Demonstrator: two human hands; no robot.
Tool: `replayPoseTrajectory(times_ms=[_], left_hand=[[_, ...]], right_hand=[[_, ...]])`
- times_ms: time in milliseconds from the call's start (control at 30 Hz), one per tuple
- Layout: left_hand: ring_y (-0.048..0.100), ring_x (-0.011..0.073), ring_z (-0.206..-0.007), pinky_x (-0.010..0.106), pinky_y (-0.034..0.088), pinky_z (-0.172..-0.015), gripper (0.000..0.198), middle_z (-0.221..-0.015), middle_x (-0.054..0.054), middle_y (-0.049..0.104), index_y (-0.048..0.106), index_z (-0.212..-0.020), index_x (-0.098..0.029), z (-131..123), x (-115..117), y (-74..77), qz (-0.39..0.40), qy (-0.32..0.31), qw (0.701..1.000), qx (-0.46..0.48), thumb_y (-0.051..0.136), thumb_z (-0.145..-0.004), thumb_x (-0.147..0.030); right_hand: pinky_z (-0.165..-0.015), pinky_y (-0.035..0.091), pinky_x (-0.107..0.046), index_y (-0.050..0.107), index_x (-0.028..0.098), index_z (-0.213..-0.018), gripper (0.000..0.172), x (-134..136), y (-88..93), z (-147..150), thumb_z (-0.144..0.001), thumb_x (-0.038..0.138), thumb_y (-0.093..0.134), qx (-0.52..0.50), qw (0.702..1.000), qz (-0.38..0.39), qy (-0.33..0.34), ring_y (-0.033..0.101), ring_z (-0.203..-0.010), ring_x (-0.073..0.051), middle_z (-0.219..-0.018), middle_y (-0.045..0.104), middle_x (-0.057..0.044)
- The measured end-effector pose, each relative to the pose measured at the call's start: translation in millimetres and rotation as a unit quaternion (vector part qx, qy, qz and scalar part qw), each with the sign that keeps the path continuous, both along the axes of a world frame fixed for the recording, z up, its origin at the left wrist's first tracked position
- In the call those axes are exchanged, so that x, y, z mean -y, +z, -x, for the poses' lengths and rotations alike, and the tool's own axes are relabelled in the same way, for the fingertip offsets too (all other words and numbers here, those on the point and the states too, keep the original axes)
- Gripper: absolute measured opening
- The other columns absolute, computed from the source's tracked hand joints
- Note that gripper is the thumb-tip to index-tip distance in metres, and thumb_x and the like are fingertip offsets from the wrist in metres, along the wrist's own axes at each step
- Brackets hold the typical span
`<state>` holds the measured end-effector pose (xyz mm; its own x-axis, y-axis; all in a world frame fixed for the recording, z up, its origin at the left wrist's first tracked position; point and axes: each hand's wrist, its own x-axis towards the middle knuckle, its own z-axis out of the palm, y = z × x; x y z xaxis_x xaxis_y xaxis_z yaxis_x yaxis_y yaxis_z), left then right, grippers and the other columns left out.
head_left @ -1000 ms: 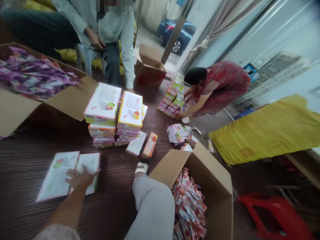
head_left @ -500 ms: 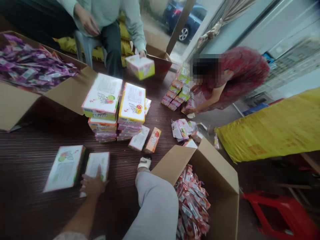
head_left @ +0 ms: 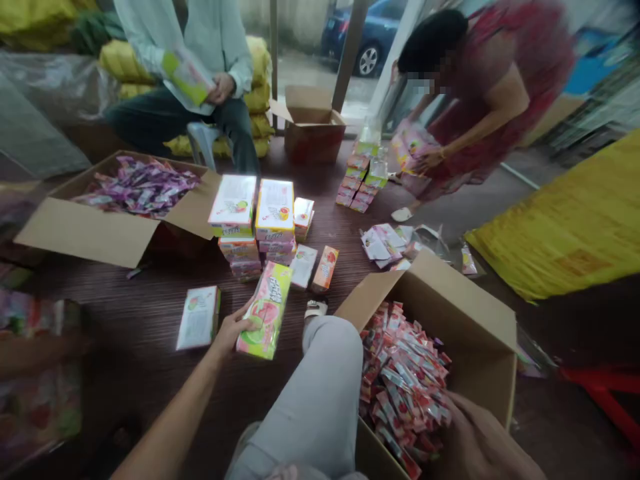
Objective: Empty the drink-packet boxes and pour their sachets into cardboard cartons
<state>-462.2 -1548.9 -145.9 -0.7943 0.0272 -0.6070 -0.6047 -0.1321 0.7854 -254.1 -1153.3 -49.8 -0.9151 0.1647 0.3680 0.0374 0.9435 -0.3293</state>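
Above floor, green box, in left hand

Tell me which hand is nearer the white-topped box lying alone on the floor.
Left. The left hand is just right of the white-topped box, holding a green box; the right hand is farther off, at the open carton of red sachets.

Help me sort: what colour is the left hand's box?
Box: mostly yellow-green, with pink; head view.
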Motion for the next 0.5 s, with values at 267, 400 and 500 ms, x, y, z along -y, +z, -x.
replayPoseTrajectory(times_ms=[267,400,500], left_hand=[[0.065,0.0328,-0.097,0.039,0.052,-0.087,0.073,-0.097,0.0,0.075,0.075,-0.117,-0.02,-16.9,-112.7,174.1,-0.012,-0.323,0.931,-0.173,0.082,-0.045,-0.015],[0.067,0.0273,-0.083,0.033,0.053,-0.077,0.076,-0.087,-0.002,0.075,0.073,-0.12,-0.02,-29.9,-153.6,188.8,-0.033,-0.419,0.897,-0.138,0.076,-0.045,-0.009],[0.067,0.0219,-0.074,0.027,0.052,-0.067,0.071,-0.084,0.0,0.076,0.075,-0.115,-0.017,-32.7,-172.8,176.6,-0.099,-0.472,0.875,-0.05,0.066,-0.045,-0.008]], right_hand=[[-0.095,0.042,-0.044,0.06,0.014,-0.109,0.027,88.7,92.4,95.8,-0.093,0.036,0.064,-0.076,0.938,-0.139,0.307,0.055,-0.109,-0.029,-0.111,0.065,-0.011],[-0.075,0.038,-0.039,0.055,0.019,-0.08,0.027,65.1,103.8,61.8,-0.092,0.042,0.063,-0.027,0.945,-0.152,0.288,0.052,-0.078,-0.024,-0.079,0.059,-0.004],[-0.062,0.03,-0.034,0.05,0.02,-0.073,0.037,40.6,109.9,27.0,-0.105,0.033,0.036,-0.044,0.946,-0.099,0.304,0.046,-0.064,-0.019,-0.069,0.054,-0.001]])
